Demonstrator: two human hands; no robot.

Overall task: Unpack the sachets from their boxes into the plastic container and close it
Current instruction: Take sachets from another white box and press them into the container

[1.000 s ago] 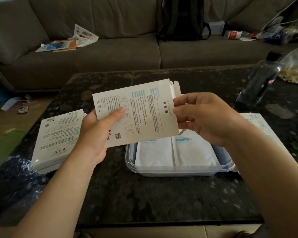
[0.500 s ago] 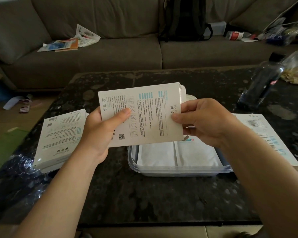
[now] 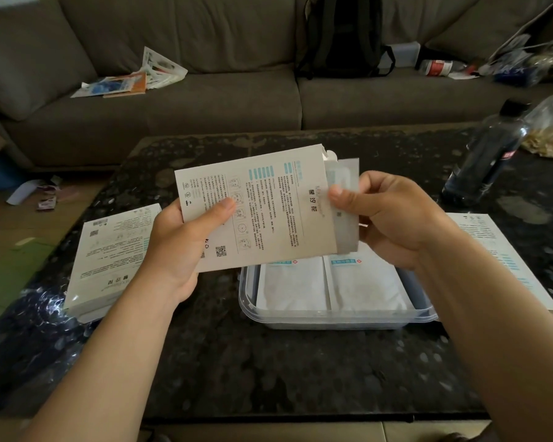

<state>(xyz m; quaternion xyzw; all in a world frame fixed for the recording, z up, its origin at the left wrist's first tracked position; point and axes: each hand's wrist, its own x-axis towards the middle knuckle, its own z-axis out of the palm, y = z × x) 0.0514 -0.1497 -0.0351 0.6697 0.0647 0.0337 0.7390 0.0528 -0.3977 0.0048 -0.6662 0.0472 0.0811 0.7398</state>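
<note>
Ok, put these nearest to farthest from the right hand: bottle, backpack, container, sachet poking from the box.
1. Sachet: pinched in the right hand.
2. Container: just under it.
3. Bottle: on the table, back right.
4. Backpack: far back on the sofa.

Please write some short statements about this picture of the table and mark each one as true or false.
1. The left hand holds the box near its left end. True.
2. The plastic container is empty. False: white sachets lie in it side by side.
3. The right hand pinches a sachet that sticks out of the box's right end. True.
4. The container has its lid on. False: it is open on top.
5. The dark bottle lies on its side. False: it stands on the table.
</note>
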